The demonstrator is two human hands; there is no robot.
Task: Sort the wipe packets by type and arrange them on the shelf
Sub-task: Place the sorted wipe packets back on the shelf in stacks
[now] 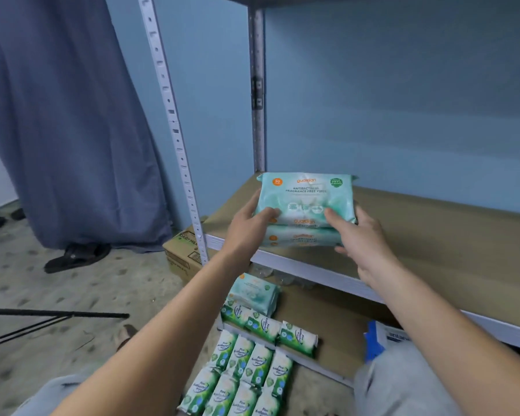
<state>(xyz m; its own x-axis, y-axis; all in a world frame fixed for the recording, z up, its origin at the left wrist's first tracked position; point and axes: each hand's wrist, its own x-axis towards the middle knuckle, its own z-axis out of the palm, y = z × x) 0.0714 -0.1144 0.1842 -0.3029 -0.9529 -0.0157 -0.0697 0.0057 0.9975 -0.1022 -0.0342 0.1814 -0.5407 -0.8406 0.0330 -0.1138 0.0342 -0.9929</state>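
Observation:
A stack of three large pale-teal wipe packets (306, 195) sits at the left end of the brown shelf board (433, 235). My left hand (249, 228) grips the stack's left side, fingers on the top packet. My right hand (357, 235) holds its right side, thumb on top. Below, on the lower board, lies another large teal packet (254, 292). Beside it is a row of small green-and-white packets (267, 327). Several more small green packets (240, 376) lie in rows on the floor.
The metal shelf upright (177, 139) stands left of the stack. A cardboard box (182, 250) sits beside the shelf. A blue curtain (66, 115), a sandal (77, 256) and a black tripod leg (54, 315) are to the left. A blue-and-white package (380, 340) lies under the shelf edge.

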